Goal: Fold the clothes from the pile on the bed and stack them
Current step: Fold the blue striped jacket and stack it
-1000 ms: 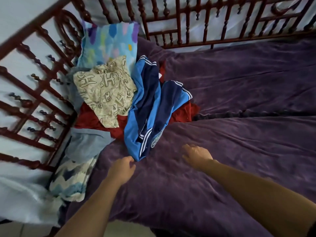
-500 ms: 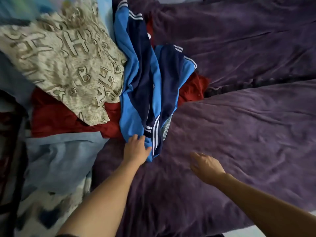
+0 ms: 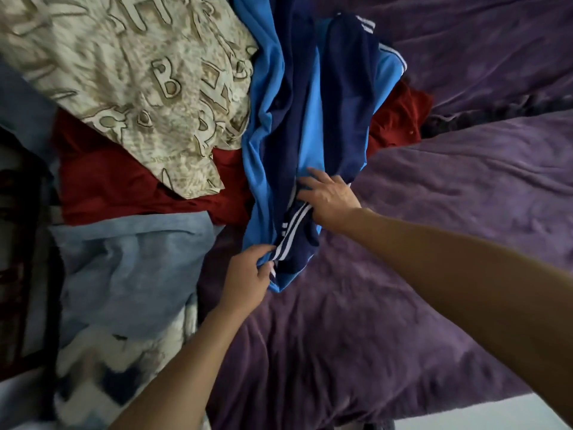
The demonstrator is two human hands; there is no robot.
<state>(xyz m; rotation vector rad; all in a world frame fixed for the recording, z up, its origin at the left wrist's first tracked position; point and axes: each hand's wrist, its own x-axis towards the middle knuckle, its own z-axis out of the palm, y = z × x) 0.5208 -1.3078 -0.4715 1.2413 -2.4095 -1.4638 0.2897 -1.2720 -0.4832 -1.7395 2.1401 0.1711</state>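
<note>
A pile of clothes lies on the left of the bed. On top is a blue and navy sports garment point(image 3: 310, 113) with white stripes, crumpled lengthwise. My left hand point(image 3: 248, 279) pinches its near hem by the white stripes. My right hand point(image 3: 330, 200) rests on the garment's right edge, fingers curled into the cloth. Beside it lie a beige patterned garment point(image 3: 136, 79), a red garment point(image 3: 130, 184) beneath both, and a light blue one point(image 3: 130, 262) nearer to me.
A purple blanket point(image 3: 434, 243) covers the bed, right of the pile and toward me. A white and navy zigzag cloth point(image 3: 117, 373) hangs at the bed's near left corner. The dark wooden bed frame point(image 3: 18, 243) runs along the left edge.
The view has closed in on the pile. My left hand slid to the blue garment's hem and pinched it. My right hand came off the blanket onto the garment's right edge.
</note>
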